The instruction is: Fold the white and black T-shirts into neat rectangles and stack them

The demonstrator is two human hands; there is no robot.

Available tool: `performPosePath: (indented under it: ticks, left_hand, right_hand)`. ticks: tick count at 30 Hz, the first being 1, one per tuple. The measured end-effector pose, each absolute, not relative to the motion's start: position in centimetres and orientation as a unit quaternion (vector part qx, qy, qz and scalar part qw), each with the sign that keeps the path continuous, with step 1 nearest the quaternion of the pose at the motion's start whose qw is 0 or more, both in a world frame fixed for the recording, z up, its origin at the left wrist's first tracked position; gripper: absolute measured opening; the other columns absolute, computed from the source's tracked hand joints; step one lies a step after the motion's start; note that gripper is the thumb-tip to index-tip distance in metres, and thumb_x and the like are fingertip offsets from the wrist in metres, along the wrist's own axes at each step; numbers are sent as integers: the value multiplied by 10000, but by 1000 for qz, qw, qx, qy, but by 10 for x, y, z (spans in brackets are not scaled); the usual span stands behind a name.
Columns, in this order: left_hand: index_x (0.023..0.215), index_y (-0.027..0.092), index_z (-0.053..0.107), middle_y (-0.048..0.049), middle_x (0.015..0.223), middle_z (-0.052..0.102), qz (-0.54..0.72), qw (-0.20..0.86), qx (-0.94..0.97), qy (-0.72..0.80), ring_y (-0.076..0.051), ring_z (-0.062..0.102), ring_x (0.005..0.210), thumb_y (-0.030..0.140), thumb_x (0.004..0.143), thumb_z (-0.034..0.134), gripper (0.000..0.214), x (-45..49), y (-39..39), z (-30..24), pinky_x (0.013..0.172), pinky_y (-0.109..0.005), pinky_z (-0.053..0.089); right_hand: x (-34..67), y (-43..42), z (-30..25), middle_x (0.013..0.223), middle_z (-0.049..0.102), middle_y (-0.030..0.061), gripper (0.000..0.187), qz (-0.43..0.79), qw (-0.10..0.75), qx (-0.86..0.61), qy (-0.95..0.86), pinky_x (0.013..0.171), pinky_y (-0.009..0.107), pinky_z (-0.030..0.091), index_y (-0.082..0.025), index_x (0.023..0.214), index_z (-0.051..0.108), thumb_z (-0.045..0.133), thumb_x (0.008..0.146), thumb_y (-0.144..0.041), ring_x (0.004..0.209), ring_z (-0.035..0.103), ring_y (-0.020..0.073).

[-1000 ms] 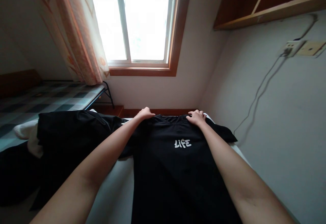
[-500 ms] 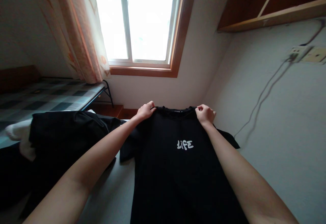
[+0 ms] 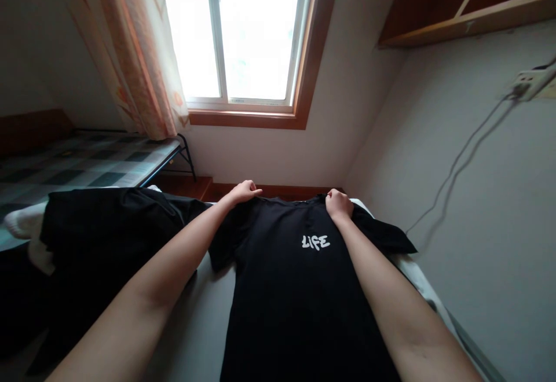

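Note:
A black T-shirt [image 3: 299, 295] with white "LIFE" lettering on its chest is spread in front of me, collar away from me and sleeves out to the sides. My left hand [image 3: 244, 191] pinches its shoulder just left of the collar. On the other side of the collar, my right hand [image 3: 339, 203] is closed on the right shoulder. The shirt's lower part runs out of view at the bottom edge. Under it shows a pale, whitish surface [image 3: 195, 324].
Left of my left arm lie dark clothes [image 3: 108, 231] in a heap, with a white cloth [image 3: 21, 220] beside them. A bed with a checked cover [image 3: 95, 159] stands at the far left. Ahead is a window [image 3: 256, 35]; a cord [image 3: 454, 168] hangs down the right wall.
Both hands have lowered with the shirt. Its collar has come down and the shirt lies flatter, showing more of the pale surface's edge at the right.

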State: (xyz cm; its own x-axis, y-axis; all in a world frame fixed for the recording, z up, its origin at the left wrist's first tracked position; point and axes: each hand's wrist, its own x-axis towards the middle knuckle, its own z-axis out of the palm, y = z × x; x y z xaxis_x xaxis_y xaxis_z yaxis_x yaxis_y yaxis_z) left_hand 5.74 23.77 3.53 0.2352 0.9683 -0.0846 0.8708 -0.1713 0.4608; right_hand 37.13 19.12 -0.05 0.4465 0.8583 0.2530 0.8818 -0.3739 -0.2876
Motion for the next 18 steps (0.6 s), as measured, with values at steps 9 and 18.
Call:
performPosePath:
  ticks: [9,18]
  left_hand:
    - [1200,237,565,-68,1094,640,-27,371,716,590,-207,647,802,264,444,875,817,-13,235,66,554,-237,493]
    - [1114,206,607,-66,1054,664,-45,111,785,608,-227,633,939,253,636,791,514,0,216,70,817,-291,513]
  right_hand:
    - [373,193,-1,1094,709,142,352,-40,166,-821,-545,804,345,488,-187,1073,713,412,893,-216,1010,653,273]
    - [374,185,-1,1097,714,128,387,-22,166,-778,-605,887,348,468,-176,1226,642,438,903,-231,1026,653,261]
